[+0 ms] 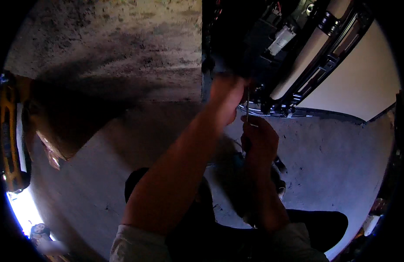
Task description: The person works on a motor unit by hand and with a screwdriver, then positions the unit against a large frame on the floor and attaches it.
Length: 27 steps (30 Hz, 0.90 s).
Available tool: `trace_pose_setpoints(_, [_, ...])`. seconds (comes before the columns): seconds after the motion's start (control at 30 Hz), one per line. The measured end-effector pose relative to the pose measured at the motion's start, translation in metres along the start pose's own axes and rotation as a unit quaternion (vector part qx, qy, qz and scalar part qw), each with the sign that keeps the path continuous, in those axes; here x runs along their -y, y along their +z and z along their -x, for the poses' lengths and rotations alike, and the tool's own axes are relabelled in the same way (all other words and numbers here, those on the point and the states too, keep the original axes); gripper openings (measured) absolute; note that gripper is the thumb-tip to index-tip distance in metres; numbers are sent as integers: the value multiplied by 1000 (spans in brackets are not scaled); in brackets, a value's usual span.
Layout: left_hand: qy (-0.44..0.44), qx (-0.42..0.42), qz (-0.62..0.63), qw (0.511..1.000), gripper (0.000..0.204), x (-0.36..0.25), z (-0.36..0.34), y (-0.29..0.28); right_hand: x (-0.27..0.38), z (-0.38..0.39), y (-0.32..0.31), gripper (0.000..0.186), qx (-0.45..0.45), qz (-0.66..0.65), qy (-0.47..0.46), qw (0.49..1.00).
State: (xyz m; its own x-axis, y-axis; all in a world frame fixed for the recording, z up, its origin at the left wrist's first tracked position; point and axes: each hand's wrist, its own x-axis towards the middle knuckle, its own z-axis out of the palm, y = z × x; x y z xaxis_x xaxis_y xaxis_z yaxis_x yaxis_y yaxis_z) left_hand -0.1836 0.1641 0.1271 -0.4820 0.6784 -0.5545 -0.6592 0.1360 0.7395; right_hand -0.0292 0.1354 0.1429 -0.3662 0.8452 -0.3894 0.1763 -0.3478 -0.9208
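My right hand (261,137) is closed around a thin metal rod (248,105), which points up toward the dark underside of a vehicle part. Its lower end is hidden in my fist, so I cannot make out what kind of tool it is. My left hand (228,94) reaches up beside the rod's upper end, next to the dark assembly. Blur and shadow hide its fingers. Right of both hands is a large cream body panel (354,83) with a black slotted trim strip (315,76) along its edge. Light-coloured wires or thin tubes (271,112) run below the trim.
A rough, stained wall or board (123,48) stands at the upper left. Below it is an opened cardboard box (66,118), with a yellow and black object (10,131) at the left rim. Grey concrete floor (333,161) lies beneath. A bright light (23,209) glares at lower left.
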Motion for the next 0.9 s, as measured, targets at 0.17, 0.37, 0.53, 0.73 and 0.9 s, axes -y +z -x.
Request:
trace_pose_setpoints(0.17, [0,23,84,996,16,-6,1,-3,5,-5,10,19,-8,17,-31,999])
trace_pose_setpoints(0.37, [-31,21,153,988,10,-10,-8,5,15,-11,13,20,-47,141,-145,978])
trace_pose_setpoints(0.53, [-32,45,180,982,16,-6,-11,-2,26,-10,11,24,-10,38,-100,994])
trace_pose_setpoints(0.73, [-18,66,200,978,19,-5,-10,-4,28,-17,11,19,34,-130,-47,990])
trace_pose_setpoints(0.9, [-39,57,157,985,22,-13,-9,-1,28,-29,3,20,185,-342,74,918])
